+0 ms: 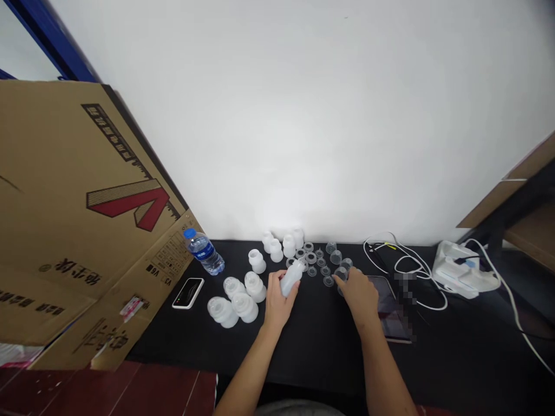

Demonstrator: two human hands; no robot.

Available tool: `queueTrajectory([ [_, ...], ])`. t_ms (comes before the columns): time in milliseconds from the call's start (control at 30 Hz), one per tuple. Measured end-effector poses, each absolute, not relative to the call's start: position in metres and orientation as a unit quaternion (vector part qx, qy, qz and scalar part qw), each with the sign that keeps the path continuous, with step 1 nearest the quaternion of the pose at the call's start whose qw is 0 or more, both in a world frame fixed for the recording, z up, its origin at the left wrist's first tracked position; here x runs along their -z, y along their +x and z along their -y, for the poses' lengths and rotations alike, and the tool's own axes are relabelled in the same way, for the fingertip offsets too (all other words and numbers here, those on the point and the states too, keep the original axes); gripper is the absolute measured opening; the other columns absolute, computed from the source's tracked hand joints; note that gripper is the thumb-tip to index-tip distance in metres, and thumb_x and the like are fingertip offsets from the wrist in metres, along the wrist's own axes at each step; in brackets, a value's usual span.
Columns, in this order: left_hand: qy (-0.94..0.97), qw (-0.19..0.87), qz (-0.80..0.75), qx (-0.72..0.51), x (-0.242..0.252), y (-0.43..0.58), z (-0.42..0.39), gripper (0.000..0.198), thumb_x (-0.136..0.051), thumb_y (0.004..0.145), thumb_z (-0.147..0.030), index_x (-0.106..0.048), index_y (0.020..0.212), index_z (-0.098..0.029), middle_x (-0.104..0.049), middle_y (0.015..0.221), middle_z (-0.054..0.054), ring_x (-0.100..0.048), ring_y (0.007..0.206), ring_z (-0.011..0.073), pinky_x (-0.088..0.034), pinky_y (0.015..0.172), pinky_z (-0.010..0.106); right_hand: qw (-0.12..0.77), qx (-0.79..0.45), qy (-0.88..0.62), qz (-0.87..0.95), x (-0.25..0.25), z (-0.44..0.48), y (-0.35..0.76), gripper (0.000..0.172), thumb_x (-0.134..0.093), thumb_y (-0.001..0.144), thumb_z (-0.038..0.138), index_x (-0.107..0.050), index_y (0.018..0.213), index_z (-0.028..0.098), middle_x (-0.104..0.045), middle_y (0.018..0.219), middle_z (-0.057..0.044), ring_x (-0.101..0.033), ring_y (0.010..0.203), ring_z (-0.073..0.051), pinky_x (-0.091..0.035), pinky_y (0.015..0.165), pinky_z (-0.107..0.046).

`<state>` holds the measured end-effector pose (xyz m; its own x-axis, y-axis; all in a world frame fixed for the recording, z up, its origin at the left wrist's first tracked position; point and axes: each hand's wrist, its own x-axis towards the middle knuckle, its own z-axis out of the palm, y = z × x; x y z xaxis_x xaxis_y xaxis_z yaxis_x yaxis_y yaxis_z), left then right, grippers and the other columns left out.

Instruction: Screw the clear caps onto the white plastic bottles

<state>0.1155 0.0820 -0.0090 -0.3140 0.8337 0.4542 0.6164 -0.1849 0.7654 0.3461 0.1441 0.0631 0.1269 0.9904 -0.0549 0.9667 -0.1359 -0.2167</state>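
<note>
My left hand (277,300) is closed around a small white plastic bottle (290,278), holding it tilted over the black table (321,341). My right hand (358,292) rests palm down among several small clear caps (323,261), its fingertips on one of them (340,274). Its fingers are curled and mostly hidden. More white bottles lie on their sides to the left (236,300), and others stand at the back by the wall (281,244).
A large cardboard box (78,219) leans at the left. A water bottle (203,251) and a phone (188,292) lie beside it. A tablet (390,315), white cables (407,263) and a white charger (462,271) sit at the right.
</note>
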Motion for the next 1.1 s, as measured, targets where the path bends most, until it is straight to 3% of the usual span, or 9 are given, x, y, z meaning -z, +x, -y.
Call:
queueTrajectory([
  [100,0.568,0.117,-0.629,-0.518,0.008,0.115,-0.083,0.036,-0.069,0.102,-0.045,-0.06,0.127,-0.022,-0.065,0.121,0.011,-0.069,0.113,0.0277,-0.058,0.099,0.043,0.077,-0.127,-0.714,0.685,-0.053,-0.151,0.349,0.027,-0.077,0.096,0.039,-0.069,0.112,0.019,-0.077,0.107,-0.014,-0.078,0.1,-0.033,-0.055,0.08,-0.036],
  [200,0.575,0.132,-0.618,-0.52,0.006,0.114,-0.083,0.035,-0.064,0.105,-0.044,-0.061,0.132,-0.023,-0.065,0.126,0.013,-0.067,0.12,0.0288,-0.056,0.105,0.045,0.175,-0.182,-0.682,0.687,-0.047,-0.159,0.356,0.023,-0.08,0.089,0.037,-0.073,0.104,0.02,-0.079,0.102,-0.011,-0.077,0.098,-0.03,-0.055,0.08,-0.034],
  [333,0.591,0.144,-0.608,-0.51,0.005,0.114,-0.083,0.036,-0.056,0.11,-0.043,-0.06,0.141,-0.024,-0.063,0.135,0.014,-0.063,0.129,0.0301,-0.052,0.113,0.049,0.384,-0.275,-0.638,0.608,-0.044,-0.167,0.36,0.042,-0.073,0.089,0.057,-0.078,0.106,0.019,-0.078,0.087,-0.008,-0.075,0.077,-0.027,-0.057,0.064,-0.032],
  [467,0.595,0.15,-0.607,-0.505,0.003,0.114,-0.081,0.036,-0.054,0.111,-0.041,-0.06,0.142,-0.025,-0.064,0.135,0.013,-0.064,0.128,0.0296,-0.052,0.111,0.048,0.5,-0.305,-0.585,0.562,-0.037,-0.17,0.35,0.057,-0.064,0.094,0.064,-0.077,0.122,0.016,-0.077,0.085,-0.009,-0.071,0.066,-0.024,-0.057,0.055,-0.033],
  [700,0.593,0.15,-0.599,-0.517,0.002,0.116,-0.078,0.031,-0.055,0.109,-0.043,-0.06,0.131,-0.022,-0.064,0.125,0.012,-0.066,0.119,0.0274,-0.053,0.106,0.044,0.576,-0.424,-0.476,0.513,-0.022,-0.169,0.315,0.051,-0.076,0.087,0.065,-0.07,0.109,0.02,-0.076,0.094,-0.009,-0.066,0.065,-0.021,-0.057,0.051,-0.031],
  [967,0.591,0.146,-0.603,-0.516,0.004,0.114,-0.077,0.027,-0.052,0.11,-0.043,-0.063,0.123,-0.022,-0.067,0.118,0.01,-0.066,0.113,0.0269,-0.053,0.102,0.043,0.589,-0.478,-0.421,0.497,-0.021,-0.167,0.304,0.047,-0.081,0.086,0.062,-0.072,0.103,0.02,-0.072,0.086,-0.003,-0.059,0.058,-0.014,-0.053,0.053,-0.028],
  [1100,0.592,0.146,-0.604,-0.513,0.002,0.114,-0.077,0.025,-0.053,0.11,-0.041,-0.063,0.123,-0.022,-0.067,0.117,0.01,-0.067,0.113,0.0262,-0.054,0.101,0.042,0.549,-0.511,-0.393,0.532,-0.022,-0.168,0.305,0.047,-0.082,0.084,0.062,-0.074,0.1,0.019,-0.072,0.084,-0.003,-0.059,0.059,-0.015,-0.053,0.055,-0.029],
])
